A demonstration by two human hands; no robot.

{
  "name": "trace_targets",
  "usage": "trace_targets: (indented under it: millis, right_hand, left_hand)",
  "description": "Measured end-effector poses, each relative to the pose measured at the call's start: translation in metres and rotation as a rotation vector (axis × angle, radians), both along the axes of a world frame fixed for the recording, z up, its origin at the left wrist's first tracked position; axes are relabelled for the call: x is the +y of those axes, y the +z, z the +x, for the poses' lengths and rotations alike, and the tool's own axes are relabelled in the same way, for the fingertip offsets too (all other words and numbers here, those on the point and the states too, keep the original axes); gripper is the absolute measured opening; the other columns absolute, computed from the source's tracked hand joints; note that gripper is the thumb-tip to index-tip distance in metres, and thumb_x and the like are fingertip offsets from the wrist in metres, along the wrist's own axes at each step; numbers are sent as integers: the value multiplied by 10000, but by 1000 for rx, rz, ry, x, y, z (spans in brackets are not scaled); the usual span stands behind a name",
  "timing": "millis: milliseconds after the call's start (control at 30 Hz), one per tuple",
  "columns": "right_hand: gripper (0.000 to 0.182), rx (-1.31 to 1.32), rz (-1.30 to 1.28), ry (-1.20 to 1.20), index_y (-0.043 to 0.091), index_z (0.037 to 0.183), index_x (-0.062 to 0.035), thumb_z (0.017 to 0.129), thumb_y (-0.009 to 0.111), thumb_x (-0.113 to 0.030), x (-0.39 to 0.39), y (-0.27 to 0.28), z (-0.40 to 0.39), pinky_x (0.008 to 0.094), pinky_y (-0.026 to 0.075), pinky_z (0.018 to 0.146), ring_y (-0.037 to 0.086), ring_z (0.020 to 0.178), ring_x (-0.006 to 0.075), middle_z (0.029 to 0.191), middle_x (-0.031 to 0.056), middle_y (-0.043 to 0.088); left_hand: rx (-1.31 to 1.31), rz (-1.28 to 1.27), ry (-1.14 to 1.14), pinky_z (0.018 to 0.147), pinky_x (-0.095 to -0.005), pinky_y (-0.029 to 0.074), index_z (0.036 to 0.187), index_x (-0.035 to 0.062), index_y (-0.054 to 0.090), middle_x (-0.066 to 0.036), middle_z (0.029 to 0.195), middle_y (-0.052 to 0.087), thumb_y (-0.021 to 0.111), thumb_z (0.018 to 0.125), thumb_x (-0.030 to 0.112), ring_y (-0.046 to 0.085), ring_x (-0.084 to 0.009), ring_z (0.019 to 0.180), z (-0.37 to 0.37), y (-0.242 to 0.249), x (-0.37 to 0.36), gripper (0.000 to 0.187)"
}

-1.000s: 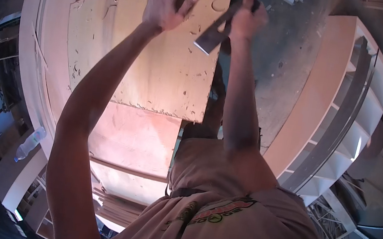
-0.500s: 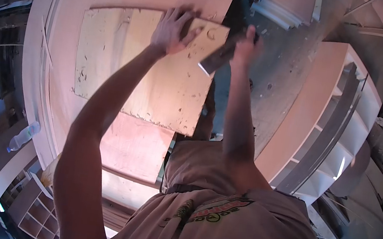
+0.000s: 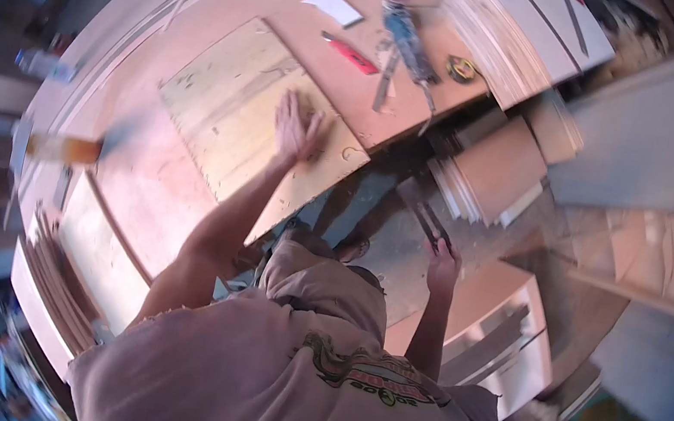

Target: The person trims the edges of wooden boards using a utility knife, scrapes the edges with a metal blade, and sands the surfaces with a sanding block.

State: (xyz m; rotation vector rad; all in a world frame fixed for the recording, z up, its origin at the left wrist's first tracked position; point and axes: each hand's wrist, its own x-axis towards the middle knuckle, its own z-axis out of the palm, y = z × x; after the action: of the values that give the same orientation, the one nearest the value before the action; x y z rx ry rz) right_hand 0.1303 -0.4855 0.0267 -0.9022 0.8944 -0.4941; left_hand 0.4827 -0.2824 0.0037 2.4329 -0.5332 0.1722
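A pale yellow wooden board (image 3: 229,85) with chipped marks along its edges lies on the workbench. My left hand (image 3: 295,129) rests flat on its right part, fingers spread, holding nothing. Out past the bench's edge, my right hand (image 3: 444,266) is closed around the handle of a scraper (image 3: 424,209) with a broad dark blade. The scraper hangs in the air, apart from the board, and is somewhat blurred by motion.
Beyond the board lie a red utility knife (image 3: 352,54), white paper (image 3: 332,7), an angle grinder (image 3: 411,45) and a tape measure (image 3: 461,69). Stacked panels (image 3: 496,169) stand right of the bench. A shelf unit (image 3: 519,360) is beside my right arm.
The view has turned and shifted, bringing the grinder and tape measure into sight. My right hand has moved the scraper away from the board's edge. My left hand stays on the board.
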Motion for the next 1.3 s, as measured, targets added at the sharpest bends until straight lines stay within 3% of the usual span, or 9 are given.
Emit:
trace_targets:
  millis: [200, 300, 367, 467, 667, 833, 1067, 1267, 1300]
  right_hand:
    - [406, -499, 132, 288, 437, 1259, 47, 971, 494, -233, -6, 19, 165, 469, 335, 1076, 395, 1289, 323, 1326, 186, 460]
    - [736, 81, -84, 505, 278, 1404, 64, 938, 495, -463, 17, 40, 204, 405, 243, 1102, 216, 1394, 261, 1518, 186, 153]
    - [746, 183, -434, 534, 301, 1356, 152, 914, 573, -384, 9, -7, 218, 330, 297, 1049, 326, 1323, 229, 1471, 193, 276]
    - [477, 475, -387, 748, 510, 1223, -18, 877, 624, -327, 27, 22, 223, 342, 461, 860, 538, 1051, 214, 1173, 149, 550]
    - [481, 325, -403, 891, 510, 1219, -39, 870, 634, -346, 11, 3, 241, 369, 524, 682, 595, 955, 217, 1088, 128, 582]
    - [481, 204, -202, 1277, 504, 1244, 1, 909, 568, -338, 0, 43, 268, 381, 504, 821, 594, 1024, 231, 1133, 107, 606]
    - [591, 217, -107, 1345, 417, 1329, -6, 914, 543, -408, 16, 51, 284, 346, 446, 941, 550, 1122, 237, 1223, 116, 563]
    - [547, 154, -53, 1241, 475, 1247, 44, 962, 447, -423, 38, 38, 334, 336, 524, 693, 633, 812, 255, 1062, 127, 625]
    - [542, 205, -460, 1274, 519, 1174, 68, 967, 440, -427, 42, 41, 333, 346, 511, 689, 616, 771, 245, 996, 129, 633]
  left_hand:
    - [87, -50, -61, 1013, -442, 337, 1337, -2, 383, -234, 1269, 438, 618, 840, 370, 422, -387, 1169, -161, 61, 80, 664]
    - [-77, -71, 347, 960, -443, 367, 1262, 1, 438, -209, 1177, 475, 642, 831, 347, 450, -366, 1101, -184, 55, 114, 589]
    - [14, -138, 630, 929, -439, 377, 1211, -5, 462, -198, 1125, 489, 651, 828, 339, 460, -353, 1065, -194, 45, 134, 548]
    - [513, -493, 1099, 761, -380, 443, 900, -8, 526, -156, 880, 552, 689, 795, 390, 532, -271, 827, -199, 9, 166, 443]
    - [845, -1292, 639, 684, -247, 471, 944, 57, 600, -11, 847, 606, 720, 809, 358, 563, -113, 734, -204, -5, 156, 351]
    - [711, -1985, 350, 917, -333, 452, 1333, 72, 411, -100, 1289, 531, 544, 894, 446, 579, -199, 1084, -211, 57, 146, 592]
    - [631, -1637, 712, 837, -339, 488, 1178, 49, 571, -75, 1099, 636, 660, 853, 305, 612, -166, 978, -191, 50, 95, 422]
    - [499, -1642, 663, 728, -331, 502, 1099, 32, 612, -61, 996, 657, 697, 827, 207, 621, -159, 864, -188, 42, 99, 334]
    - [509, -1646, 648, 734, -333, 505, 1098, 31, 613, -61, 999, 657, 700, 824, 204, 619, -160, 875, -190, 41, 100, 335]
